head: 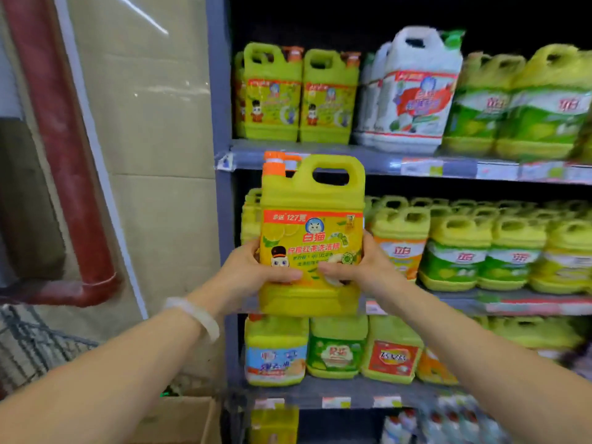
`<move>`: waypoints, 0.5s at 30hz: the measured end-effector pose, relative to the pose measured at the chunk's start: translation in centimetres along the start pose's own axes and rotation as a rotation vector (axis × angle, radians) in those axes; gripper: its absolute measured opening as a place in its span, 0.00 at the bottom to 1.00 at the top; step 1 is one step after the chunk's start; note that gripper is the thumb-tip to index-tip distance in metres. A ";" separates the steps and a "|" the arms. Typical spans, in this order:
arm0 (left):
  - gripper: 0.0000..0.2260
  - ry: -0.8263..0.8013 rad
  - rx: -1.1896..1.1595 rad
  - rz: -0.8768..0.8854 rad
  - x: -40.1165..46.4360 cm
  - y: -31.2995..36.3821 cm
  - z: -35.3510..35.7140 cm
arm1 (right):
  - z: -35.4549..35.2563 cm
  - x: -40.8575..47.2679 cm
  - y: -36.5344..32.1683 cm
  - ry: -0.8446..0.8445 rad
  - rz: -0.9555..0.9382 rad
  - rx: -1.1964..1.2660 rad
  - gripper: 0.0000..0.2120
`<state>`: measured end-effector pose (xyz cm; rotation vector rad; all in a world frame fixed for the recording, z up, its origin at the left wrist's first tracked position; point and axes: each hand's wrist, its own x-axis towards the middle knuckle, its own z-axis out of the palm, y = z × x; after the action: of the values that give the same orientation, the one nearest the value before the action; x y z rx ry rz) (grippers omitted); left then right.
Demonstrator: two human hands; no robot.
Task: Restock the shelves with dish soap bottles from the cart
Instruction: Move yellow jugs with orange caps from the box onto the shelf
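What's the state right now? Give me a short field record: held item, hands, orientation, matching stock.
held item: yellow dish soap jug, orange pump cap
left hand: grips jug's left side, thumb on label
right hand: grips jug's right side
orientation: upright, in front of shelving
matching stock: two similar jugs on upper shelf, left end

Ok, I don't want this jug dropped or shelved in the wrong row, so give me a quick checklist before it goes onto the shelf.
1. Both hands on the jug: left hand and right hand grip the yellow jug at its sides: ok.
2. Jug upright, orange pump on top: ok.
3. Pump sealed: cannot tell.
4. Matching product nearby: same-label jugs stand on the upper shelf: ok.
5. Free slot in the middle shelf row right behind the jug: hidden by it, cannot tell.
6. Label faces outward: ok.
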<state>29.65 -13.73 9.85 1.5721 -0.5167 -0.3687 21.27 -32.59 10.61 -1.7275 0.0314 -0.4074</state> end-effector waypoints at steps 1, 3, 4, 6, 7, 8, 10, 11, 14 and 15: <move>0.37 0.002 -0.002 0.029 0.6 1.7 0.8 | -1.1 0.8 -1.3 0.013 -0.026 -0.004 0.29; 0.32 0.011 -0.005 0.085 2.1 4.8 1.9 | -3.0 2.5 -3.6 0.030 -0.087 -0.014 0.32; 0.33 0.013 -0.001 0.112 3.0 6.2 2.4 | -3.8 3.4 -4.6 0.036 -0.118 -0.025 0.31; 0.36 0.023 -0.005 0.164 4.7 8.6 3.0 | -5.3 5.3 -6.6 0.042 -0.174 -0.052 0.29; 0.37 0.027 -0.012 0.189 5.7 9.6 3.2 | -5.9 6.4 -7.5 0.042 -0.196 -0.062 0.27; 0.38 0.031 -0.017 0.214 6.7 10.7 3.3 | -6.5 7.4 -8.6 0.044 -0.217 -0.073 0.26; 0.38 0.044 -0.027 0.262 8.9 12.8 3.1 | -7.4 10.0 -10.3 0.056 -0.264 -0.099 0.25; 0.38 0.045 -0.028 0.291 10.1 13.8 2.9 | -7.6 11.3 -11.1 0.057 -0.288 -0.106 0.24; 0.36 0.040 -0.028 0.353 14.0 16.9 1.6 | -7.8 16.0 -13.1 0.046 -0.337 -0.101 0.29; 0.34 0.036 -0.036 0.369 15.3 17.8 0.9 | -7.6 17.8 -13.7 0.047 -0.345 -0.097 0.32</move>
<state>40.27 -23.02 28.60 1.4108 -0.7527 -0.0679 33.01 -41.36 29.26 -1.8220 -0.2189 -0.7102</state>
